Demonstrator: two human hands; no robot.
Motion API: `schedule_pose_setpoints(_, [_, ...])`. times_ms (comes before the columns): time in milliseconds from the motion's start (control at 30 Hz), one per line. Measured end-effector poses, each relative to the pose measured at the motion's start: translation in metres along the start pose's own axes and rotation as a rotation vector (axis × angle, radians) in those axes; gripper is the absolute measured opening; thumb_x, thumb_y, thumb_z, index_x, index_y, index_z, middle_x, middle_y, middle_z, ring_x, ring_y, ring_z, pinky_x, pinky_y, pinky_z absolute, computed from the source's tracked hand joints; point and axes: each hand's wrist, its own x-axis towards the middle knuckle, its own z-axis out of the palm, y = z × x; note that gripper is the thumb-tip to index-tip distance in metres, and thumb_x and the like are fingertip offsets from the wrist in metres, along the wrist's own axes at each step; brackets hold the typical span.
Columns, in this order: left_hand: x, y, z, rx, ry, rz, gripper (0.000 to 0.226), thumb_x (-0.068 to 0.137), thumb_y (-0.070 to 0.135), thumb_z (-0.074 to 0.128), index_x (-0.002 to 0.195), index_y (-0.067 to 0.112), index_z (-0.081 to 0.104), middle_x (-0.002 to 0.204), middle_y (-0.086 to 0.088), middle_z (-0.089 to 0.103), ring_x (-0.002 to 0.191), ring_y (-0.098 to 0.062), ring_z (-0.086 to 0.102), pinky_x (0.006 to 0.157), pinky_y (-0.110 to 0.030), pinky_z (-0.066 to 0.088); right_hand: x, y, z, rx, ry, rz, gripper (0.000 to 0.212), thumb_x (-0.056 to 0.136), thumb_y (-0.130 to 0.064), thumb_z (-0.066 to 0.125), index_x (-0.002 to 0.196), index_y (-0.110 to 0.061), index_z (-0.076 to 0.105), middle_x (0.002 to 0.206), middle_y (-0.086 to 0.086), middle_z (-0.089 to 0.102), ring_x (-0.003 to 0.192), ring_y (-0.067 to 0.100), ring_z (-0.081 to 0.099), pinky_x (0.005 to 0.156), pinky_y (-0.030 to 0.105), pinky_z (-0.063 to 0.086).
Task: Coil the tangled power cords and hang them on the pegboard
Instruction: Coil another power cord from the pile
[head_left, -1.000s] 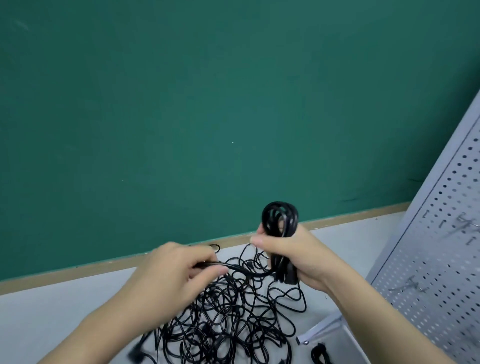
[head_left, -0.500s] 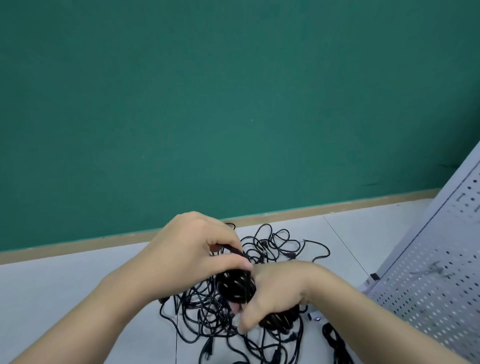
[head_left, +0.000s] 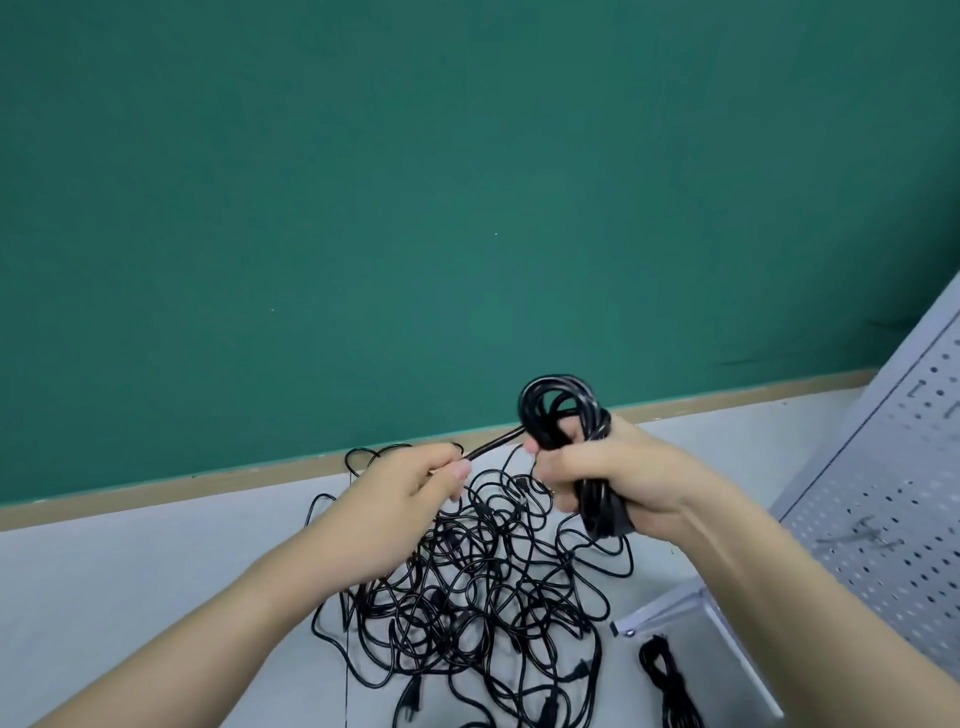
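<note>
My right hand (head_left: 618, 480) grips a black coiled cord (head_left: 561, 410), its loops sticking up above the fist and its tail hanging below. A free strand of that cord runs left to my left hand (head_left: 410, 483), which pinches it between thumb and fingers. Both hands hover over a tangled pile of black power cords (head_left: 483, 597) lying on the pale floor. The grey pegboard (head_left: 893, 499) leans at the right, with metal hooks (head_left: 867, 535) on it.
A green wall (head_left: 467, 208) with a tan baseboard (head_left: 208, 483) stands behind the pile. One bundled black cord (head_left: 670, 686) lies on the pegboard's base (head_left: 701, 629) at the lower right. The floor (head_left: 104, 571) stretches to the left of the pile.
My right hand has lifted the coil up from the pile and turned it upright. My left hand has moved left, pulling the free strand out straight.
</note>
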Motion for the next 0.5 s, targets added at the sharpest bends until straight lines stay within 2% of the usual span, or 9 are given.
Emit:
schedule_pose_setpoints(67, [0.001,-0.005,0.009,0.146,-0.067,-0.036,0.037,0.108,0.041,0.040,0.078,0.024,0.053,0.063,0.008,0.044,0.057,-0.007,0.039,0.065,-0.035,0.044,0.010,0.009,-0.011,0.011,0.196,0.049,0.025,0.060,-0.007,0.077,0.083,-0.013,0.072,0.062,0.005,0.057,0.049,0.015,0.053,0.057,0.030,0.046])
schedule_pose_setpoints(133, [-0.002,0.002,0.018,0.235,-0.162,-0.031,0.040,0.109,0.044,0.037,0.079,0.020,0.050,0.065,0.006,0.048,0.058,-0.009,0.041,0.065,-0.033,0.045,0.015,0.017,-0.015,-0.145,0.232,0.087,0.021,0.057,-0.010,0.076,0.078,-0.014,0.073,0.064,0.005,0.063,0.054,0.017,0.057,0.062,0.033,0.048])
schedule_pose_setpoints(267, [-0.006,0.014,0.013,0.476,-0.261,0.039,0.046,0.108,0.049,0.035,0.075,0.018,0.043,0.063,0.004,0.047,0.055,-0.012,0.039,0.057,-0.033,0.037,0.018,0.031,-0.016,-0.362,0.209,0.132,0.013,0.058,-0.016,0.074,0.070,-0.018,0.073,0.069,0.005,0.066,0.065,0.021,0.060,0.068,0.036,0.050])
schedule_pose_setpoints(333, [-0.010,0.023,0.006,0.604,-0.294,0.152,0.047,0.108,0.051,0.036,0.077,0.017,0.045,0.065,0.004,0.048,0.058,-0.013,0.042,0.058,-0.035,0.033,0.022,0.042,-0.010,-0.477,0.173,0.143,0.011,0.060,-0.019,0.075,0.070,-0.016,0.071,0.066,-0.001,0.068,0.064,0.017,0.063,0.070,0.035,0.055])
schedule_pose_setpoints(433, [-0.020,0.034,0.008,0.701,-0.364,0.337,0.039,0.105,0.050,0.044,0.081,0.020,0.054,0.066,0.006,0.046,0.067,-0.017,0.044,0.064,-0.032,0.032,0.028,0.071,0.015,-0.756,0.033,0.144,0.018,0.063,-0.020,0.078,0.065,-0.020,0.060,0.062,-0.008,0.063,0.058,0.009,0.058,0.061,0.027,0.050])
schedule_pose_setpoints(500, [-0.022,0.033,0.006,0.675,-0.383,0.358,0.036,0.102,0.051,0.051,0.079,0.023,0.056,0.064,0.007,0.046,0.064,-0.014,0.043,0.063,-0.031,0.033,0.027,0.085,0.035,-0.893,-0.071,0.108,0.019,0.063,-0.024,0.078,0.071,-0.023,0.061,0.067,-0.009,0.063,0.061,0.006,0.057,0.059,0.024,0.049])
